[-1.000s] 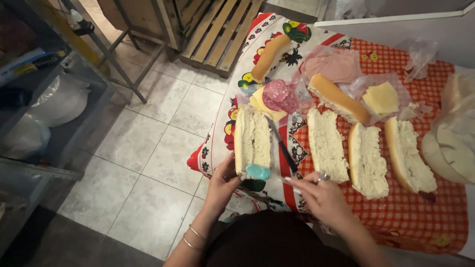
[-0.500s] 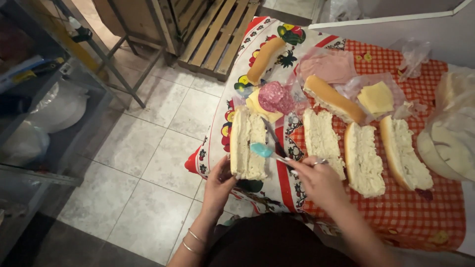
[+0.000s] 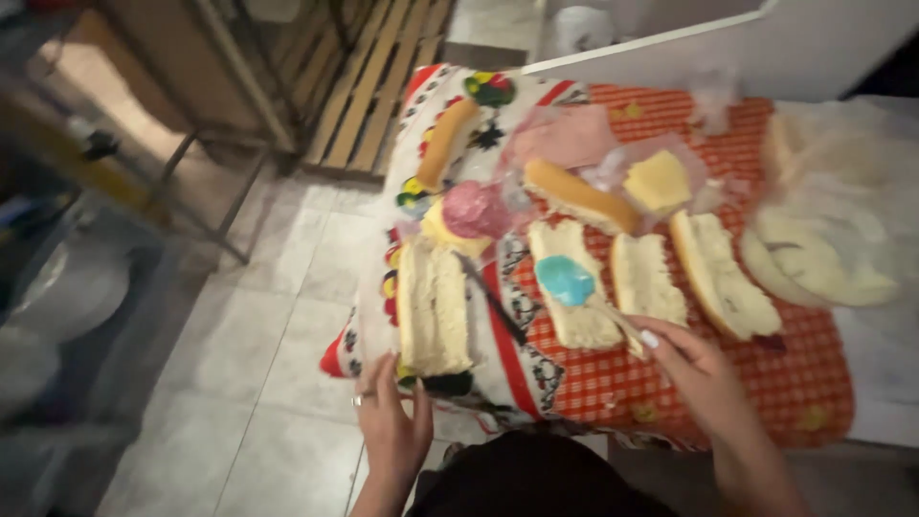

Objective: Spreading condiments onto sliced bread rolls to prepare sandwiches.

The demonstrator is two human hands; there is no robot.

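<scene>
My right hand [image 3: 697, 366] grips the handle of a spatula whose blue blade [image 3: 565, 280] lies over a cut bread half [image 3: 571, 282] on the red checked cloth [image 3: 766, 383]. My left hand [image 3: 391, 429] rests flat at the table's near edge, just below another bread half [image 3: 433, 308] with its white crumb up. A dark knife [image 3: 492, 299] lies between these two bread halves. Two further halves [image 3: 646, 279] [image 3: 723, 275] lie to the right.
A whole bread roll [image 3: 577, 194], a yellow cheese block [image 3: 657, 182], pink sliced meat in plastic [image 3: 565, 136] and a pink round pack [image 3: 475, 209] sit further back. White bags [image 3: 823, 258] lie right. Tiled floor [image 3: 249, 383], a wooden pallet [image 3: 383, 77] and metal shelving [image 3: 57, 268] are left.
The spatula has moved right, from the left bread half to the neighbouring one. My left hand has slid back from the left half to the table edge.
</scene>
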